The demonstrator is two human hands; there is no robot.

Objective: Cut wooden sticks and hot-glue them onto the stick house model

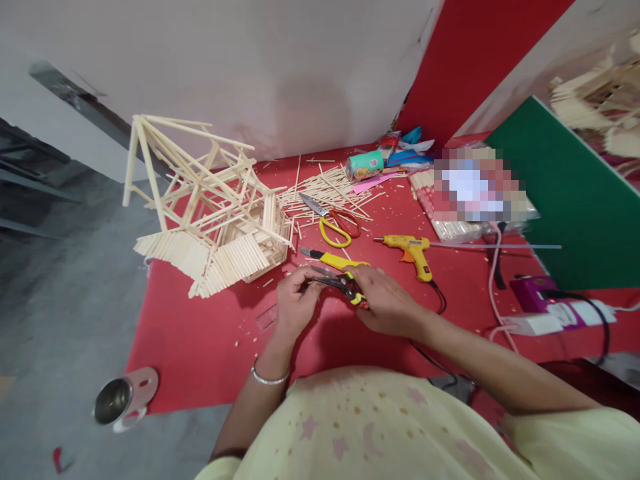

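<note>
My right hand (pixel 387 301) is closed around the yellow and black handles of a pair of cutters (pixel 341 283), whose dark jaws point left. My left hand (pixel 295 303) pinches its fingertips at those jaws; what it holds is too small to make out. Both hands hover over the red mat (pixel 200 347). A house model of wooden sticks (pixel 210 213) stands to the left, beyond my left hand. A yellow utility knife (pixel 330 258) lies just beyond the cutters.
Scissors with yellow and red handles (pixel 336 223) lie on a heap of loose sticks (pixel 320 190). A yellow glue gun (pixel 411 250) lies to the right, its cord trailing toward me. A power strip (pixel 550 320), a green board (pixel 565 193) and a steel cup (pixel 114 400) are around.
</note>
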